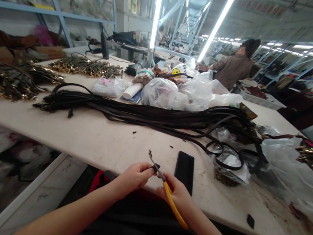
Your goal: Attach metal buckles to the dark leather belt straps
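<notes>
My left hand (138, 174) is closed in a pinch on a small dark strap piece (155, 167) at the table's front edge. Close beside it, my right hand (175, 189) is closed around yellow-handled scissors (173, 204), whose metal blades point up and away past the left fingertips. At the blade tips sits a small dark bit (150, 153) that I cannot make out. A black phone (185, 169) lies flat on the table just right of my right hand. Behind the hands stretches a long bundle of black straps (145, 112).
Piles of straps with gold buckles (14, 78) lie at the left. Clear plastic bags (173, 93) stand behind the strap bundle, and more plastic (289, 166) covers the right side. Small black scraps (134, 132) dot the white table (120, 139). A person (232, 67) is at the back right.
</notes>
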Demonstrator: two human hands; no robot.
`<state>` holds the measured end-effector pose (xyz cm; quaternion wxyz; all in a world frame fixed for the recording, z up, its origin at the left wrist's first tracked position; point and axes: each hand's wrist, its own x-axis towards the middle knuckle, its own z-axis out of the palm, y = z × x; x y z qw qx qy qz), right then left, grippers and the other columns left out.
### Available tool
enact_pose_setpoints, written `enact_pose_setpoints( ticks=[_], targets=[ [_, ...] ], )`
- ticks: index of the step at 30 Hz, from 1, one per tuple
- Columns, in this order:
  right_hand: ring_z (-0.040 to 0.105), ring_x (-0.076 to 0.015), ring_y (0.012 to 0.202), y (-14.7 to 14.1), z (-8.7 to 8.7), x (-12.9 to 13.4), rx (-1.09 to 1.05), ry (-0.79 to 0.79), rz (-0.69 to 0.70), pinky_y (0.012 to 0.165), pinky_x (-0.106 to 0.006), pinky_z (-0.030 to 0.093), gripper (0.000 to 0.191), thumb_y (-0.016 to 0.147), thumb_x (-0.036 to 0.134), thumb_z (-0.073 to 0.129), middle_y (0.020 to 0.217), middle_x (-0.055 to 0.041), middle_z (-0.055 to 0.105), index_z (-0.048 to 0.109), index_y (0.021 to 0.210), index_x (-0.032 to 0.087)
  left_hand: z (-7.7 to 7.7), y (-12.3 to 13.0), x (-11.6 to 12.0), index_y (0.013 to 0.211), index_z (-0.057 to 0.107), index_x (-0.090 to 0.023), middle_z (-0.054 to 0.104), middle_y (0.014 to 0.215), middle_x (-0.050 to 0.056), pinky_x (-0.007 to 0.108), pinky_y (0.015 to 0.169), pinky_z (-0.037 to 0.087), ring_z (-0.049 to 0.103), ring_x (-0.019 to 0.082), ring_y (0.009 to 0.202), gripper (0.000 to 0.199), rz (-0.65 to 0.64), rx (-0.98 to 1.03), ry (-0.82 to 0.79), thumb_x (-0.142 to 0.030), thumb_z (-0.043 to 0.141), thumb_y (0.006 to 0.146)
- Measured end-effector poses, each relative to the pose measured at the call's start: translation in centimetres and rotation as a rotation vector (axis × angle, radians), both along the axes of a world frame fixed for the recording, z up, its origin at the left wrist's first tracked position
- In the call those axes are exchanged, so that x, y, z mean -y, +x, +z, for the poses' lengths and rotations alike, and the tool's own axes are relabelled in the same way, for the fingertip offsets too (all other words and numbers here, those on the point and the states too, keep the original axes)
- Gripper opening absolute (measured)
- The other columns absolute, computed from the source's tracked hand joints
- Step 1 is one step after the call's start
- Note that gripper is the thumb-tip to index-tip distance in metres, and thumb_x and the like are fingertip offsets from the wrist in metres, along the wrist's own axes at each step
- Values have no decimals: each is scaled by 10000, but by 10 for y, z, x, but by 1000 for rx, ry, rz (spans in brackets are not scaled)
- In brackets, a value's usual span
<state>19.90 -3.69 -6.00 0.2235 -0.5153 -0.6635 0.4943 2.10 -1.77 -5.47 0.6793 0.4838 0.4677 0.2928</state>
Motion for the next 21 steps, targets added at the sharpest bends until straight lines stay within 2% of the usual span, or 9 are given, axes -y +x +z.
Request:
enact_pose_setpoints(
  ticks=[4, 6, 8, 10, 15, 17, 21],
  targets=[
    [456, -110, 620, 1, -14, -12, -39, -52, -9, 587, -241, 380, 334, 744, 331, 558, 746, 6, 549, 550, 1033, 164, -8, 0, -10, 890, 582, -119, 308, 412, -93, 176, 334, 180, 247, 61, 353, 294, -36, 4, -31, -380, 482, 799],
    [428, -100, 590, 4, -18, -18, -62, -92, -56, 568, -239, 369, 370, 724, 365, 581, 705, 15, 516, 546, 1032, 163, -12, -1, -15, 889, 574, -118, 314, 409, -93, 177, 342, 184, 250, 61, 354, 304, -25, 0, -37, -392, 475, 803],
    [386, -88, 543, 11, -17, -22, -91, -153, -136, 523, -235, 347, 438, 727, 454, 565, 669, 21, 467, 524, 1048, 158, -17, -3, -20, 865, 560, -117, 319, 402, -94, 176, 353, 187, 255, 61, 357, 310, -3, -14, -32, -407, 471, 804],
    [368, -81, 524, 19, -13, -20, -126, -218, -150, 495, -233, 333, 530, 738, 545, 524, 702, 12, 458, 483, 1101, 161, -20, -6, -23, 856, 548, -117, 327, 401, -94, 176, 361, 192, 263, 62, 362, 318, 9, -25, -31, -420, 472, 800],
    [448, -118, 658, 33, -1, -2, -228, -295, -18, 549, -242, 362, 668, 729, 643, 477, 885, -54, 509, 413, 1198, 171, -18, -5, -19, 851, 538, -120, 358, 409, -88, 183, 371, 196, 282, 62, 361, 320, 4, -17, -15, -428, 469, 797],
    [446, -121, 665, 31, 1, 4, -201, -306, 39, 544, -240, 354, 643, 743, 633, 464, 892, -54, 511, 414, 1193, 176, -14, -2, -15, 848, 543, -119, 365, 404, -85, 187, 371, 193, 287, 63, 354, 319, -23, -25, -5, -424, 468, 797],
    [429, -108, 638, 20, 5, 8, -99, -211, 104, 556, -239, 360, 517, 755, 532, 505, 884, -36, 514, 455, 1133, 183, -5, 0, -8, 840, 552, -128, 373, 402, -84, 182, 369, 200, 293, 62, 348, 324, -60, -9, 2, -438, 468, 804]
  ],
)
